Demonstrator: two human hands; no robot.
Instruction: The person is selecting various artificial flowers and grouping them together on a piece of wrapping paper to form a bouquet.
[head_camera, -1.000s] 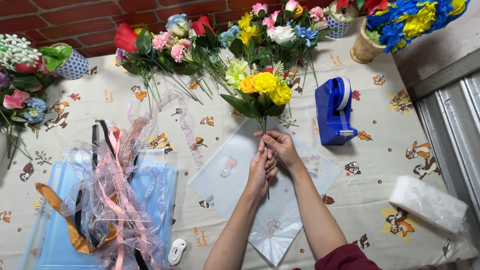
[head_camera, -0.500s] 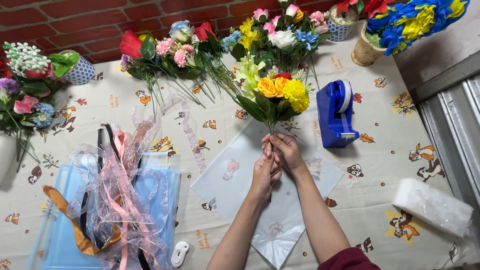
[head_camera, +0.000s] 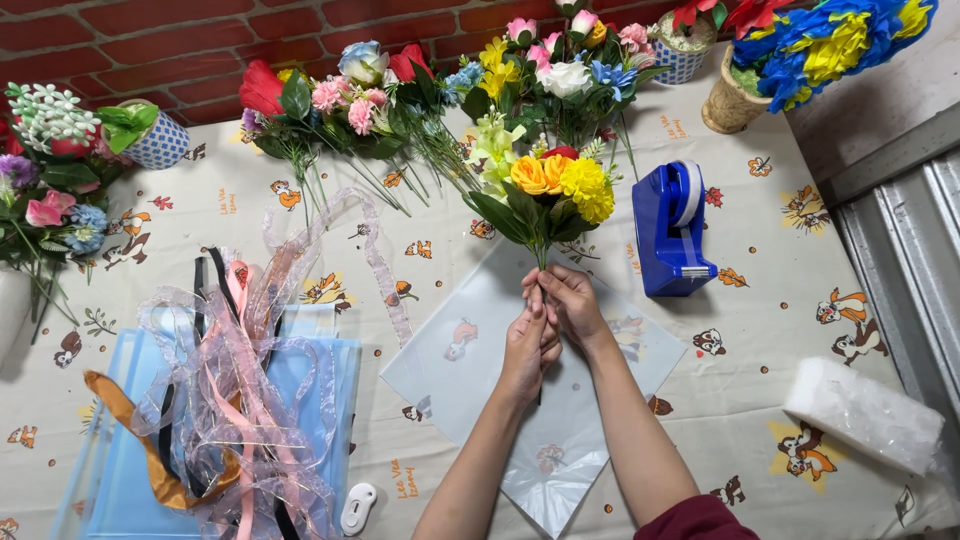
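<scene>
Small bouquet (head_camera: 550, 195) of yellow and orange flowers, being gripped by the stems in two hands at frame centre.

Left hand (head_camera: 527, 345) and right hand (head_camera: 568, 303) are both closing tight around the stems, left just below right and touching it, the blooms pointing toward the top of the frame. Beneath the hands a clear wrapping sheet (head_camera: 455, 350) is lying flat on the desk (head_camera: 770, 390), which is wearing a cartoon-print cloth. Blue tape dispenser (head_camera: 672, 230) is standing just right of the bouquet. Loose flowers (head_camera: 350, 110) are lying along the top edge. A tangle of ribbons (head_camera: 240, 400) is resting on a blue sheet (head_camera: 120, 470) at lower left. White foam block (head_camera: 862, 415) is sitting at lower right.
</scene>
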